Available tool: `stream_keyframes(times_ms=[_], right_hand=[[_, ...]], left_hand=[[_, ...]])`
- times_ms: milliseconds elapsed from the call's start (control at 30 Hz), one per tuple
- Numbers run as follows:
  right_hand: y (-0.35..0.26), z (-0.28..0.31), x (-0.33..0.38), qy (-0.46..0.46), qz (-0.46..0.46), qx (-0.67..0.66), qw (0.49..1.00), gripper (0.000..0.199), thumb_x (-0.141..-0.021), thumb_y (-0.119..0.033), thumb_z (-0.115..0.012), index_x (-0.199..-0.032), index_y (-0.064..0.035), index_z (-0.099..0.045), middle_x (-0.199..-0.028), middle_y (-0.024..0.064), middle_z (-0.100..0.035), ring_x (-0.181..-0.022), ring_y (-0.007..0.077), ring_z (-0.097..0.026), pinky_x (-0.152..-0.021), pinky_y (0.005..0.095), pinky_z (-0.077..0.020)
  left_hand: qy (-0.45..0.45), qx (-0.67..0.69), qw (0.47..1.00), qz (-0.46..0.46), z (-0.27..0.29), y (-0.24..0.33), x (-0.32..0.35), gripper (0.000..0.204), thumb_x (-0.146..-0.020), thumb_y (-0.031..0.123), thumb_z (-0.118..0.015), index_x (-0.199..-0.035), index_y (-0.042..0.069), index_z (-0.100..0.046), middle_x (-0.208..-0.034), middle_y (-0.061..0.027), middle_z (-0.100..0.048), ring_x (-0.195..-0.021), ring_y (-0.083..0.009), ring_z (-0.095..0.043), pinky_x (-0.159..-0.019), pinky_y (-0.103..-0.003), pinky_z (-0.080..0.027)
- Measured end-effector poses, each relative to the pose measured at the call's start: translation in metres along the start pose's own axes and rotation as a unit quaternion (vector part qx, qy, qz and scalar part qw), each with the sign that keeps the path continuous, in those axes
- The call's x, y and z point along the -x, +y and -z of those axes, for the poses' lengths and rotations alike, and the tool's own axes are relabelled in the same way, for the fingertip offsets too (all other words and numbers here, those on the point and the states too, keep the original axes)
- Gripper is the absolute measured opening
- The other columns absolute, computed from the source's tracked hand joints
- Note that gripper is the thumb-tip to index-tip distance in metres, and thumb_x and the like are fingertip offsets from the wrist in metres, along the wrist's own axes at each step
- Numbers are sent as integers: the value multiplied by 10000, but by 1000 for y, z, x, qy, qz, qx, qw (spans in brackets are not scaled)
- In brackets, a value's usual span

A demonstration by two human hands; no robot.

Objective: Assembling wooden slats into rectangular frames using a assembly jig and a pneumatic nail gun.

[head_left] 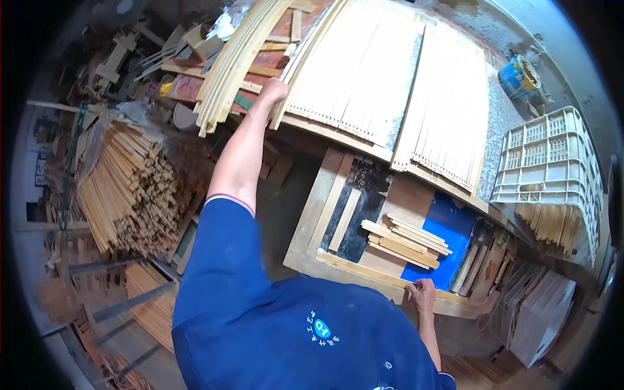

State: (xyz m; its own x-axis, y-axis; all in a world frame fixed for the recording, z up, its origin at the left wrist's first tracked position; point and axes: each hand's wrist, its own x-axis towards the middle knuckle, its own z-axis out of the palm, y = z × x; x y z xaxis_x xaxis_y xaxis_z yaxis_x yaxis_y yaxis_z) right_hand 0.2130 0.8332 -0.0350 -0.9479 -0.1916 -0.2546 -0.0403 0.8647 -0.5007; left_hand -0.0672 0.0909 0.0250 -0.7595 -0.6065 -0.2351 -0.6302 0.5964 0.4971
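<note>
My left arm reaches forward, and my left hand [275, 91] is closed against the long narrow wooden strips [303, 60] at the left side of the workbench; its fingers are mostly hidden. Close to my body, my right hand [424, 294] is curled at the near rail of a low wooden frame [357, 272], fingers bent down onto it. Inside the frame a small pile of short wooden slats [406, 242] lies across a brown and blue surface [448, 227]. Pale panels of slats [354, 65] lie side by side on the bench, with another slat panel [452, 97] to their right.
More long strips [237, 65] overhang the bench at left. A large bundle of sticks [140, 188] stands left of me. At right are a white plastic crate [546, 159] with slats below it, a blue bucket [519, 77] and a pale wrapped stack [539, 322].
</note>
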Motion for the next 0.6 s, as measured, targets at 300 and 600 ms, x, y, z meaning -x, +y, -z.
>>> stream_keyframes(times_ms=[300, 600], right_hand=[[-16, 56, 6, 102, 25, -55, 993, 195, -788, -117, -788, -914, -31, -667, -946, 147, -645, -933, 333, -628, -855, 421, -498], [-219, 225, -62, 161, 493, 9, 855, 258, -816, -160, -792, -1034, -66, -692, -1116, 126, -665, -1071, 325, -648, -981, 506, -508]], left_hand=[[221, -78, 970, -63, 15, -3, 116, 482, -1005, 442, -464, -1119, 16, -658, -1092, -233, -674, -1031, -440, -627, -899, -546, -481], [241, 108, 884, -386, -69, -5, 318, 183, -976, 125, -605, -1128, 28, -637, -1028, -161, -639, -956, -361, -631, -832, -434, -512]])
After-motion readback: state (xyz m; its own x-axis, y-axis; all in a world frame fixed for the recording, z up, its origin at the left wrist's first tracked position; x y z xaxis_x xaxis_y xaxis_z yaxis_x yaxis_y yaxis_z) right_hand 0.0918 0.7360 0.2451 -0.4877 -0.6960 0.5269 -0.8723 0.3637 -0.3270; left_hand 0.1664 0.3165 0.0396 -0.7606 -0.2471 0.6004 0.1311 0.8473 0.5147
